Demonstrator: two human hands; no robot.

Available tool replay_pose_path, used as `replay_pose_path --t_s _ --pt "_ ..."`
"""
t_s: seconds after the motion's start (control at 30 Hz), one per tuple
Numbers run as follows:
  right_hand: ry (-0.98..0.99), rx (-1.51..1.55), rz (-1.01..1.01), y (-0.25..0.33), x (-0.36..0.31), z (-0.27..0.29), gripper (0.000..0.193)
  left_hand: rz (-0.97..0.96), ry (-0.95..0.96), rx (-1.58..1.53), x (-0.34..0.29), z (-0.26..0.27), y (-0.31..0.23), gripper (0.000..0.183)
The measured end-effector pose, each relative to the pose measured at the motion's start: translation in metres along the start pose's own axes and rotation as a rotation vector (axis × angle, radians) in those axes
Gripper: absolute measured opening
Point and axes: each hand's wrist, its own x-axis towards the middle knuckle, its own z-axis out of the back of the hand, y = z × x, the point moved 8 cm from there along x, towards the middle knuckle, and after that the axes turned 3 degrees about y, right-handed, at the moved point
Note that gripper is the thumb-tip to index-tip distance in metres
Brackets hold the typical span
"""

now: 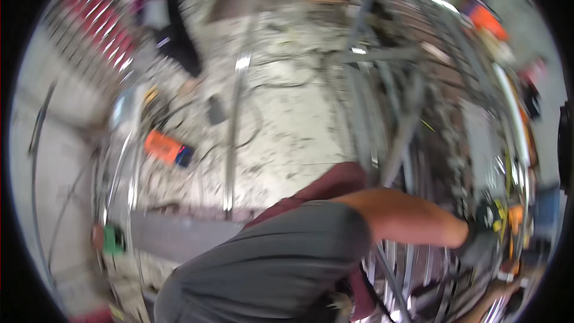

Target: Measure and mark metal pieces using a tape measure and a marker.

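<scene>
Floor (293,119), pale and scuffed, fills the middle; picture heavily blurred. Grey garment (269,263) crosses the bottom, with maroon cloth (335,185) behind it. Metal frame (406,116) of crossing bars on the right, probably stood there for its bars to brace one another. Bare limb (406,218) runs out of the grey garment across the frame's lower part, ending in a dark grey covering (478,242); arm or leg, and whose, can't tell. Long metal strip (232,137) on the floor, lengthwise, likely placed as an edge or divider. Orange cylinder-shaped object (167,148), dark blue end, lies left of the strip, perhaps parked out of the way. Right hand (505,289), apparently, at lower right rim, just beside a small orange-and-white item (508,269); touching or apart, unclear. Its grip: can't tell how wide, or whether anything's held. Left hand not visible.
</scene>
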Motion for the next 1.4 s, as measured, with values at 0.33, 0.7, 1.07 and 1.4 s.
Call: replay_pose_path --t_s 0.33,0.7,1.07,1.4 --pt "-0.226 -0.943 0.338 0.202 -0.278 -0.025 0.031 0.044 -0.322 -0.139 -0.039 0.062 -0.008 0.016" --pt "-0.217 -0.753 0.077 0.141 -0.307 -0.066 0.050 -0.064 0.047 0.047 -0.039 0.061 -0.018 0.047" --pt "-0.295 -0.495 -0.119 0.091 -0.292 -0.061 0.059 -0.025 0.252 0.058 -0.029 0.063 -0.019 0.060" --pt "-0.319 -0.718 -0.043 0.092 -0.300 -0.064 0.060 -0.136 0.323 0.003 -0.020 0.066 -0.009 0.052"
